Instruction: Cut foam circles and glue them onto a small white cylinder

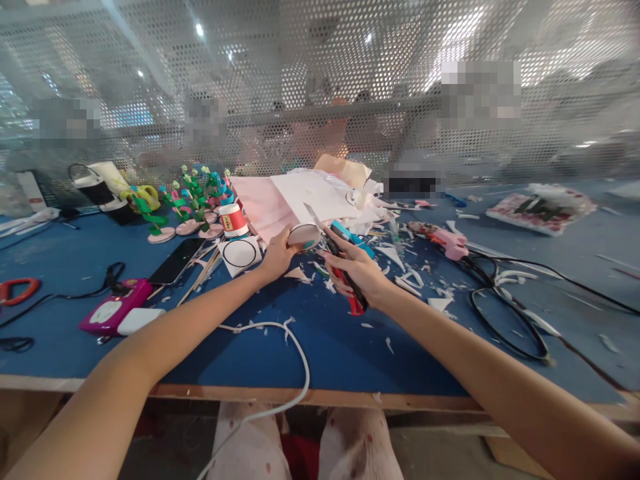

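Observation:
My left hand [277,255] grips a white round disc [303,235] by its left edge; a dark outline runs around its rim. My right hand [357,267] is closed around a utility knife [354,287] with a black and red body. Its pale blade points up and away, close to the disc's right side; whether they touch I cannot tell. Left of my left hand lies a white square card [241,255] with a black circle drawn on it. Behind the card stands a red and white paper cup [233,220]. A blue strip-like object [353,239] lies behind my right hand.
White scraps litter the blue table [300,360]. Paper sheets [313,193] lie behind my hands. Leftward are green craft plants [195,203], a phone [177,260], a purple device [115,307] and orange-handled scissors [19,291]. A pink glue gun [453,245] and its black cord are on the right.

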